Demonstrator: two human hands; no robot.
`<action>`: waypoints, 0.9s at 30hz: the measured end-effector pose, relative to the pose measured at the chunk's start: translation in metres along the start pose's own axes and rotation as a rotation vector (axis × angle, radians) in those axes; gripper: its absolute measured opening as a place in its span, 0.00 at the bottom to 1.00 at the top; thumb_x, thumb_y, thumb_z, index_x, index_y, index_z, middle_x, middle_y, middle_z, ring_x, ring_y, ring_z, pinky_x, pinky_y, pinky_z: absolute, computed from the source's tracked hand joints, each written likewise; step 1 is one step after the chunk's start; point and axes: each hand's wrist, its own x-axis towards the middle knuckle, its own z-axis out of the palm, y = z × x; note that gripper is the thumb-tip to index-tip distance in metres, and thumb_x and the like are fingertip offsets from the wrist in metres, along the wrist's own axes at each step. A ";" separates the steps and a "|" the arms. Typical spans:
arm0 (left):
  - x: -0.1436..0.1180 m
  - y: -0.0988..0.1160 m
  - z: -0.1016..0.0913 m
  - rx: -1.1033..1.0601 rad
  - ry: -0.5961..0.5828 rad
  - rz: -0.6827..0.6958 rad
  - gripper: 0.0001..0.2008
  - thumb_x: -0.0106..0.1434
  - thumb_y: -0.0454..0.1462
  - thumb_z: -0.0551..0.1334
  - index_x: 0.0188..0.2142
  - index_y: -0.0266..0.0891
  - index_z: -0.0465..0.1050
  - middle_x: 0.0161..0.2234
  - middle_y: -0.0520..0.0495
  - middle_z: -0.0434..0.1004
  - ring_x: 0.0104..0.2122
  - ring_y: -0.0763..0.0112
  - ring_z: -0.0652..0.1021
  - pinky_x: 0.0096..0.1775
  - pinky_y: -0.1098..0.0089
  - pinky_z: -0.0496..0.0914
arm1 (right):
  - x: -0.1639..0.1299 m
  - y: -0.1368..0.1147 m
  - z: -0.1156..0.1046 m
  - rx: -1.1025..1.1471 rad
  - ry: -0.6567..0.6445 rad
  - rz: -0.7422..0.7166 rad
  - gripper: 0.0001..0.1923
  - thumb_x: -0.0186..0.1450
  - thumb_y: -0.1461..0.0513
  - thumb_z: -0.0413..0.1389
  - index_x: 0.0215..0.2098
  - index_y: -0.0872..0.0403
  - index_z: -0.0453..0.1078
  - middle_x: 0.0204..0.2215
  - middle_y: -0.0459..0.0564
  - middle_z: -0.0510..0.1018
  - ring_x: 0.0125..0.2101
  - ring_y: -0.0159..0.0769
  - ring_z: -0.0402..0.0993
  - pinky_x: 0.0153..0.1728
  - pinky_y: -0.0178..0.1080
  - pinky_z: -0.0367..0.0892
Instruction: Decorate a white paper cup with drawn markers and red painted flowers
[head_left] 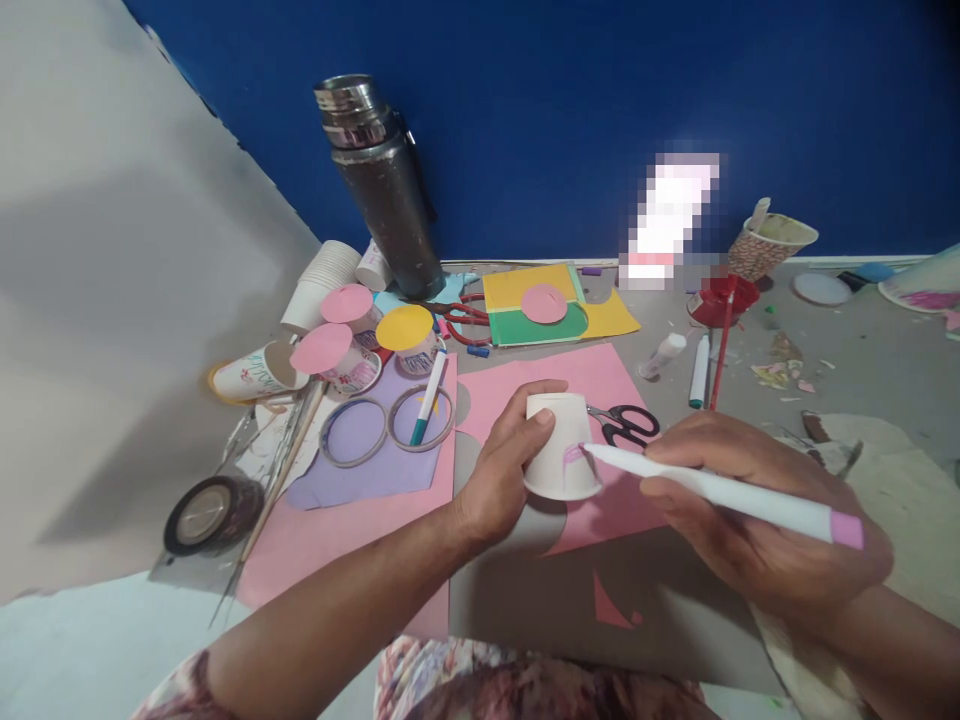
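Note:
A white paper cup (551,455) is held upside down, rim downward, over pink paper, with my left hand (499,465) wrapped round its left side and the thumb on its front. My right hand (772,510) grips a white felt-tip pen (739,492) with a pink end. The pen's tip meets the cup's wall, where a small pink-purple outline (574,462) shows. Black-handled scissors (631,424) lie just behind the cup, their blades partly hidden by it. Underneath is a pink paper sheet (600,385) with curved cut-outs.
Decorated cups topped with pink discs (334,347) and a yellow disc (405,327) stand left, near stacked cups (322,285) and a tall flask (390,190). Tape rings (324,432), a teal-tipped pen (429,398) and black tape (202,515) lie closer. A red pot (709,305) sits right.

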 end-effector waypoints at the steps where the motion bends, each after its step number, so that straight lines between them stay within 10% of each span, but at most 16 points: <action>1: 0.000 0.000 0.000 -0.002 -0.001 -0.002 0.28 0.62 0.53 0.70 0.56 0.42 0.72 0.37 0.47 0.78 0.31 0.65 0.76 0.35 0.67 0.70 | 0.002 -0.001 -0.002 -0.012 -0.012 -0.009 0.06 0.73 0.57 0.61 0.37 0.47 0.77 0.25 0.48 0.83 0.23 0.38 0.80 0.24 0.40 0.76; 27: 0.003 -0.004 -0.001 -0.022 -0.035 -0.011 0.28 0.61 0.52 0.70 0.55 0.42 0.73 0.36 0.48 0.76 0.30 0.67 0.74 0.34 0.69 0.67 | 0.004 -0.003 -0.005 -0.021 -0.010 0.024 0.11 0.74 0.56 0.60 0.34 0.49 0.77 0.22 0.45 0.83 0.20 0.35 0.80 0.21 0.37 0.73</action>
